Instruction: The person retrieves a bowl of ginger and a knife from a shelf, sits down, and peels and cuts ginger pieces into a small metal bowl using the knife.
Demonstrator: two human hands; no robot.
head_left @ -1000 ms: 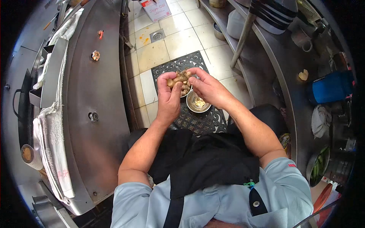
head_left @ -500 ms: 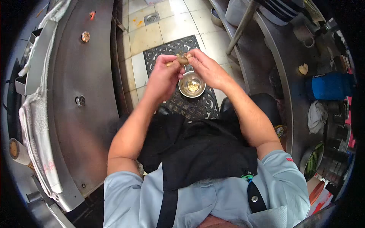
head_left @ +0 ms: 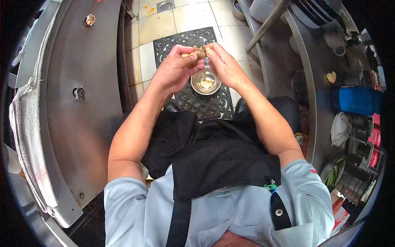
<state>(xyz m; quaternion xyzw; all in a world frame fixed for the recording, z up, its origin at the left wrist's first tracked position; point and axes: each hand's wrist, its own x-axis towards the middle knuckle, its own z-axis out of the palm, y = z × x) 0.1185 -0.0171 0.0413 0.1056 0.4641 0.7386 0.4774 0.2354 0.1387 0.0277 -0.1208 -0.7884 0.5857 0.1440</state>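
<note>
A knobbly brown root, like ginger, [head_left: 200,52] is held between both hands above the floor mat. My left hand [head_left: 179,66] is closed on its left end, thumb on top. My right hand [head_left: 220,64] pinches the right end with thumb and fingers. Just below the hands, a round metal bowl [head_left: 198,87] stands on the mat, with pale yellowish pieces [head_left: 206,82] inside. Whether a small tool is between the fingers is too small to tell.
A black patterned mat [head_left: 195,108] lies on the tiled floor [head_left: 193,17], near a drain [head_left: 166,5]. Steel panelling with knobs [head_left: 79,93] runs along the left. The right-hand shelf [head_left: 325,99] holds a blue container [head_left: 358,100], a cloth [head_left: 340,129] and green vegetables [head_left: 331,178].
The view has shifted, and both hands and the bowl appear higher in it. The root has turned between my fingers. The second container of roots behind the hands no longer shows.
</note>
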